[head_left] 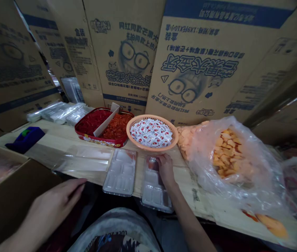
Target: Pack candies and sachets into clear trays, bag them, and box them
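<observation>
Right hand (165,169) lay over the far end of a clear plastic compartment tray (154,190), fingers curled downward; whether it gripped the rim or only rested there could not be determined. The tray sat at the near edge of a pale wooden table (67,138), its long axis running near to far, directly beneath the right hand. Left hand (56,199) was open, fingers extended, well to the left and nearer the viewer, farther from the tray. A small reddish piece (151,163) showed in the tray's far end, just beside the fingers. A second compartment tray (119,172) lay just left. Farther off stood a red tin (123,140), a card divider (106,120) parting its coarse red shreds, and an orange woven basket (174,138) heaped with white sachets (151,133). To the right, a crumpled clear plastic bag (258,168) held orange-yellow pieces.
</observation>
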### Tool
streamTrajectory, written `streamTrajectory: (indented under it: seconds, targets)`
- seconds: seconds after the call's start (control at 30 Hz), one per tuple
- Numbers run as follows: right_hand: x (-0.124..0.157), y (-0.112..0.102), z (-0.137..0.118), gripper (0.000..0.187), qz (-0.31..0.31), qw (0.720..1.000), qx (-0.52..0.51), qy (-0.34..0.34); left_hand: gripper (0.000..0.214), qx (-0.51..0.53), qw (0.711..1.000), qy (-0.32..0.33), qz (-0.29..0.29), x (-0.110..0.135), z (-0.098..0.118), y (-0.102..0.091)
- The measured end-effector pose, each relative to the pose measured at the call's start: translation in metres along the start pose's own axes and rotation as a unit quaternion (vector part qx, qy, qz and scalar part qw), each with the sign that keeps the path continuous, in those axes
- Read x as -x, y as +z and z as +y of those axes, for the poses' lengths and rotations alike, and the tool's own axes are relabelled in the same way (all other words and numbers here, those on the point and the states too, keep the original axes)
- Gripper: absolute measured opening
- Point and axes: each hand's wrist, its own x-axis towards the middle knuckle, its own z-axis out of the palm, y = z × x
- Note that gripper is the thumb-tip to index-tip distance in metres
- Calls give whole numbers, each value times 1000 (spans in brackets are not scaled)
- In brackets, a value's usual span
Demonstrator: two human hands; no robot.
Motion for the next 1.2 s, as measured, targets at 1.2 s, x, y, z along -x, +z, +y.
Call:
streamTrajectory:
  seconds: [1.2]
  targets:
    - [-13,-117,30,19,328,939,-86,47,45,679,635,-160,-331,-59,164,117]
